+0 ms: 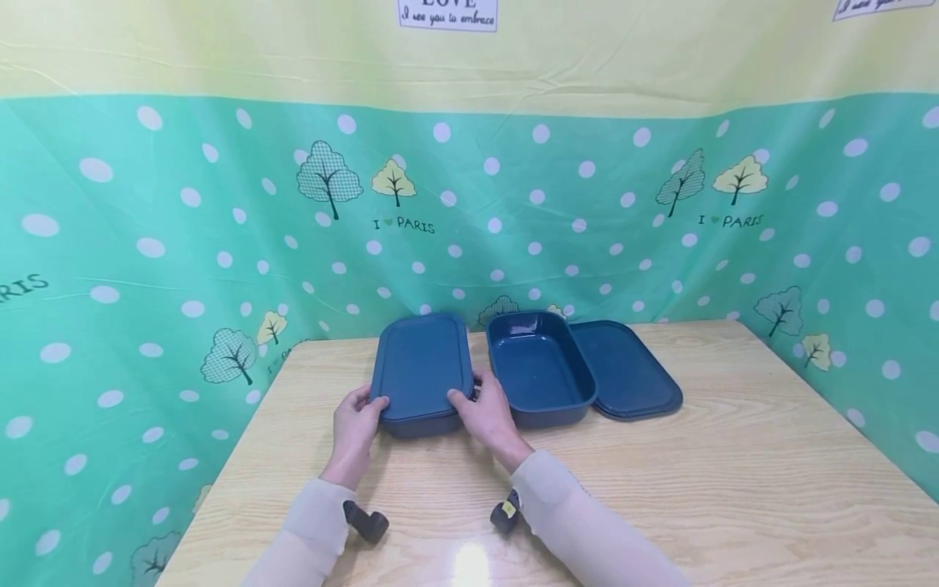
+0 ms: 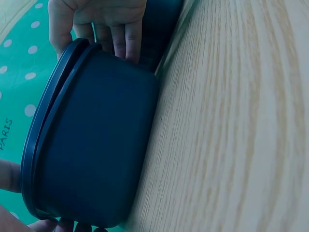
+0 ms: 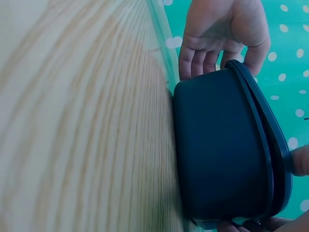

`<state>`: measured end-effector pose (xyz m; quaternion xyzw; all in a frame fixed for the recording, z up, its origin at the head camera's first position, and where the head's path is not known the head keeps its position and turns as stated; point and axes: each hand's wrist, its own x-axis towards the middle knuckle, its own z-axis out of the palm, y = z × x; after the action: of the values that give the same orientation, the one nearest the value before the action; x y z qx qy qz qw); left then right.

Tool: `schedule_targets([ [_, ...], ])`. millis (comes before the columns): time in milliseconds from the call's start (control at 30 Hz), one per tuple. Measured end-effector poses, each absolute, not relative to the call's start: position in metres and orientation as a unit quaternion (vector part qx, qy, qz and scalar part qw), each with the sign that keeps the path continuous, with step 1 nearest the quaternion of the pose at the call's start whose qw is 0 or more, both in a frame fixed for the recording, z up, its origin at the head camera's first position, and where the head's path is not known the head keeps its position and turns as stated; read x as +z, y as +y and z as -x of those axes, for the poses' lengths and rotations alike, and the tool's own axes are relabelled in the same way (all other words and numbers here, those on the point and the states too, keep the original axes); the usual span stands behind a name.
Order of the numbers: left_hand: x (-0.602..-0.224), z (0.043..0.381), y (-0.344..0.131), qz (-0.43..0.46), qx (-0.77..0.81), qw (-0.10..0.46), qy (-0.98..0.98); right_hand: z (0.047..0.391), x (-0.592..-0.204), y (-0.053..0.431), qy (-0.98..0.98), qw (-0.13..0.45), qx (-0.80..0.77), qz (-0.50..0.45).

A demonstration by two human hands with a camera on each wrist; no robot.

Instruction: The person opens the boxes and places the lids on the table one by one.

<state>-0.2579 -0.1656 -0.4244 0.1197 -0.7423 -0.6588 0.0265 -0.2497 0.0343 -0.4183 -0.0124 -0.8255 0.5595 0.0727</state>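
Observation:
At the left of the group, a dark blue rectangular food container (image 1: 427,428) sits on the table under its matching lid (image 1: 421,363). My left hand (image 1: 354,430) grips the near left corner, thumb on the lid's edge and fingers down the side. Opposite it, my right hand (image 1: 490,414) holds the near right corner the same way, its thumb (image 3: 300,161) against the lid. Both wrist views show a thin gap between lid and container rim along the near end. Some fingers are hidden behind the container walls.
Close on the right stands a second blue container (image 1: 553,417), uncovered. Beyond it a loose blue lid (image 1: 631,367) lies flat, partly behind that container. A green dotted cloth (image 1: 543,244) hangs along the back of the wooden table (image 1: 734,465).

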Motion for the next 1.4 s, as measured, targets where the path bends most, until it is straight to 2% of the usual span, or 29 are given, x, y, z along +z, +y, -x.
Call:
schedule_targets([
  [400,-0.422,0.257,-0.165,-0.132,-0.648,0.042,-0.749,0.249,-0.416,0.032,-0.821,0.07,0.567,0.014],
  [567,-0.42,0.257,-0.166,-0.11,-0.635,0.06,-0.762,0.248,-0.416,0.032,-0.817,0.067,0.573,0.014],
  [1100,-0.409,0.246,-0.161,0.053,-0.454,0.206,-0.865,0.248,-0.417,0.031,-0.817,0.056,0.574,0.017],
  [1400,-0.407,0.241,-0.152,0.165,-0.368,0.258,-0.878,0.248,-0.418,0.032,-0.822,0.058,0.566,0.016],
])
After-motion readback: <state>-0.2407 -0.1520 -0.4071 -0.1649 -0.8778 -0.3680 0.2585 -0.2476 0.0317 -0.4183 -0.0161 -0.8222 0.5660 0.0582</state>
